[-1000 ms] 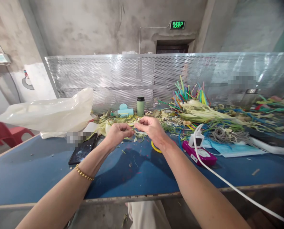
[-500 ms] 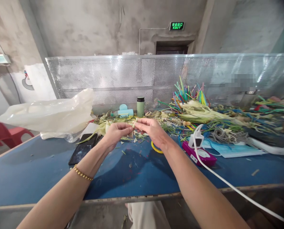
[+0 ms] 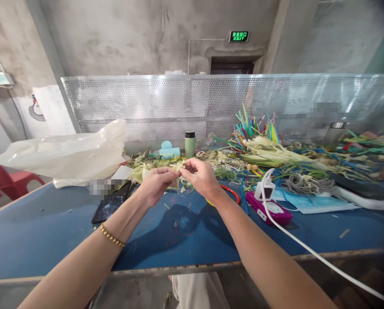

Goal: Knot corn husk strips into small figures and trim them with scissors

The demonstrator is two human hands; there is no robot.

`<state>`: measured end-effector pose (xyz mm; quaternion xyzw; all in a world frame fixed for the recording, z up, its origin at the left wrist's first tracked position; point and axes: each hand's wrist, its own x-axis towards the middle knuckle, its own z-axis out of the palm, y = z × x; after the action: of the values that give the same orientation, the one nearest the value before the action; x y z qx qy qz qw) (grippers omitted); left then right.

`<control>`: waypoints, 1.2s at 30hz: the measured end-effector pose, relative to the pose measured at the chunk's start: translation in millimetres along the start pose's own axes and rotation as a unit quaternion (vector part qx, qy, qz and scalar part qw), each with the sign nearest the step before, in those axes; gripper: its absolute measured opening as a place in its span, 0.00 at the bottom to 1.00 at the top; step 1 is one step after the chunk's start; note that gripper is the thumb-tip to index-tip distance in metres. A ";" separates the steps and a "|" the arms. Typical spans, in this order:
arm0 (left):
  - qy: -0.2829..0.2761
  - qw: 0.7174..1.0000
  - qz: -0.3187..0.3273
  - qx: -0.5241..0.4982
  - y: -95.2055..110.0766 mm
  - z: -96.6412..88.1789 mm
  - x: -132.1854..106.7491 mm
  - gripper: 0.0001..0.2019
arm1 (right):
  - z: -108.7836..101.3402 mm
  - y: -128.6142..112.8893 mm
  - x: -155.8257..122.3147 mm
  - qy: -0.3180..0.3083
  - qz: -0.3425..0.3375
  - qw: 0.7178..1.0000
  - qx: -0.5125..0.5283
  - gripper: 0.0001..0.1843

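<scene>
A: How far along was the work?
B: Apparently unfinished: left hand (image 3: 158, 183) and right hand (image 3: 202, 179) pinched a pale plant piece (image 3: 180, 164) between their fingertips above the blue tabletop (image 3: 59, 236), not yet set down; loose husks (image 3: 271, 149) lay beyond

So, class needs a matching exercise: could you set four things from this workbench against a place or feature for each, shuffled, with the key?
1. mint-green cylindrical bottle
2. small pale scrap
3. magenta plastic box
4. black flat rectangular device

A. white adapter on top
B. lies left of the left hand
C. black lid on top
D. at the fingertips of the right hand

Pairs: 1-C, 2-D, 3-A, 4-B
</scene>
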<state>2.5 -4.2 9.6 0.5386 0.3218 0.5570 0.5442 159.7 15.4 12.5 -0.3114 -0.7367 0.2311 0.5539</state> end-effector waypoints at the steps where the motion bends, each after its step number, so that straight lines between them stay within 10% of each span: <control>1: 0.000 1.000 -0.001 -0.010 -0.7 0.5 0.4 0.10 | 1.0 -0.1 -0.2 0.005 0.000 1.000 0.001 0.07; 10: 0.014 0.984 0.081 0.157 -6.6 -3.8 5.0 0.09 | 2.4 7.2 0.2 -0.001 0.113 0.981 0.155 0.13; 17: -0.050 0.997 0.025 0.062 -4.3 -8.2 5.2 0.13 | -1.1 1.9 1.8 -0.012 0.132 0.977 0.166 0.17; 24: 0.040 0.997 -0.033 -0.054 -4.2 -14.2 11.6 0.13 | -14.2 6.6 7.1 0.087 0.145 0.984 0.052 0.19; 31: 0.065 0.989 -0.046 -0.124 -7.4 -12.8 14.4 0.09 | 0.4 2.8 -2.9 -0.066 0.166 0.981 0.073 0.19; 36: 0.048 0.988 -0.060 -0.131 -9.2 -11.9 14.6 0.07 | 5.4 0.4 -4.5 -0.058 0.152 0.985 0.051 0.13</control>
<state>-3.9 14.3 2.0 0.4148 0.3035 0.5858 0.6266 155.5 12.5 7.6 -0.3773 -0.6991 0.3677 0.4835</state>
